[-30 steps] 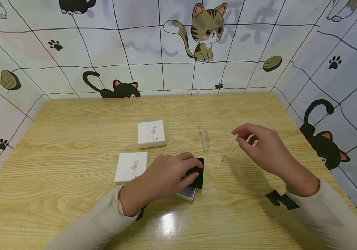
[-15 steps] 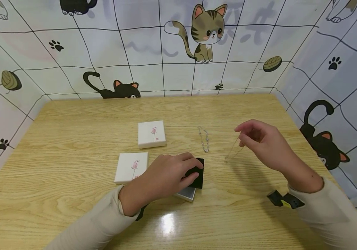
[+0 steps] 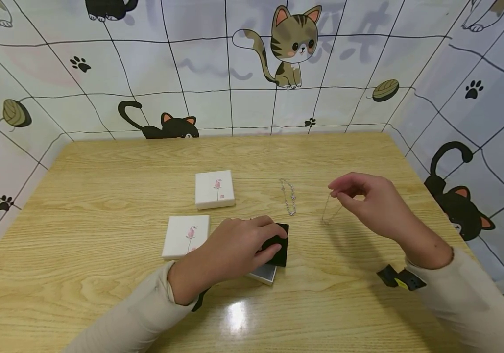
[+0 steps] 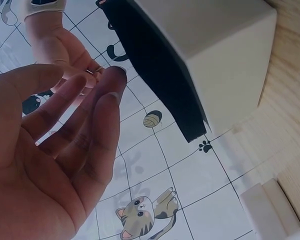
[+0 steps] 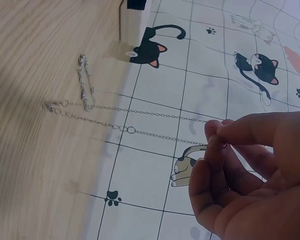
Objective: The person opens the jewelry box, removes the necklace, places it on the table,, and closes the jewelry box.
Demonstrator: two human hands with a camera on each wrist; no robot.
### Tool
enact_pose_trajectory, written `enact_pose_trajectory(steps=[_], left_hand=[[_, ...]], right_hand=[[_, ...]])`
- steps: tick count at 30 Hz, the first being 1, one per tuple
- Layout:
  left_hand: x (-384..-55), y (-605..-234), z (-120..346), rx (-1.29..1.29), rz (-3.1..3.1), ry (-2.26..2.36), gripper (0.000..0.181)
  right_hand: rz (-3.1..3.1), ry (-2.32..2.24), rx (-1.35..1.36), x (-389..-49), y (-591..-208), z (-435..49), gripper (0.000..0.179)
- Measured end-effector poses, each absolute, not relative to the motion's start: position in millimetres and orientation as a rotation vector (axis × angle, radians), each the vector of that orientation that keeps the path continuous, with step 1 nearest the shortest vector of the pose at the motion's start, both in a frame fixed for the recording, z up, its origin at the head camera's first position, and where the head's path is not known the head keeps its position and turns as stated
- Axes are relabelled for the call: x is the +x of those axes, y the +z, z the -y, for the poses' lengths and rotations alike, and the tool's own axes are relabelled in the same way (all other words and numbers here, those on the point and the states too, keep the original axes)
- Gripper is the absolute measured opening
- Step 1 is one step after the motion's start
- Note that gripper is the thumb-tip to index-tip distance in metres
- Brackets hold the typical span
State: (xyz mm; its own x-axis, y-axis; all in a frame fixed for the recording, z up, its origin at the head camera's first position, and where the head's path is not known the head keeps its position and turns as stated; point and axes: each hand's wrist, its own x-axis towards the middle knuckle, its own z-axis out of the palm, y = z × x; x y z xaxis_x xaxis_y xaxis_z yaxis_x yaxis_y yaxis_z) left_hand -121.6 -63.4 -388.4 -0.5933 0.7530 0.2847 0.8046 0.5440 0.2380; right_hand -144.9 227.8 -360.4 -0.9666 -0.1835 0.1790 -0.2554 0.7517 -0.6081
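My right hand (image 3: 375,208) pinches a thin chain bracelet (image 5: 155,114) between thumb and fingertips, and it dangles in a narrow loop above the table. A small ring shows along one strand in the right wrist view. My left hand (image 3: 238,250) is over a black pad (image 3: 281,252), which sits at an angle on an open white box (image 3: 264,275). In the left wrist view its fingers are loosely bent with nothing between them, close by the pad's edge. Between the hands a silvery bracelet (image 3: 290,198) lies on the table.
Two white lids or boxes with a pink flower print stand to the left: one white box (image 3: 214,189) farther back, another white box (image 3: 184,236) partly behind my left forearm. The wooden table (image 3: 115,196) meets a cat-patterned cloth (image 3: 216,63) at its back and sides.
My right hand shifts slightly right, then a little back left, with the chain bracelet swaying below it. My left hand, the pad and the boxes stay in place.
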Motion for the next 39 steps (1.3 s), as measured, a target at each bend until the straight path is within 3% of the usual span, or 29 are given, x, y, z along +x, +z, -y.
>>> enact_pose_trajectory(steps=[39], left_hand=[[-125,-387,66,-1.302,2.646,-0.570,0.019]], right_hand=[[3.114,0.817,0.364,-261,-407,-203,0.019]])
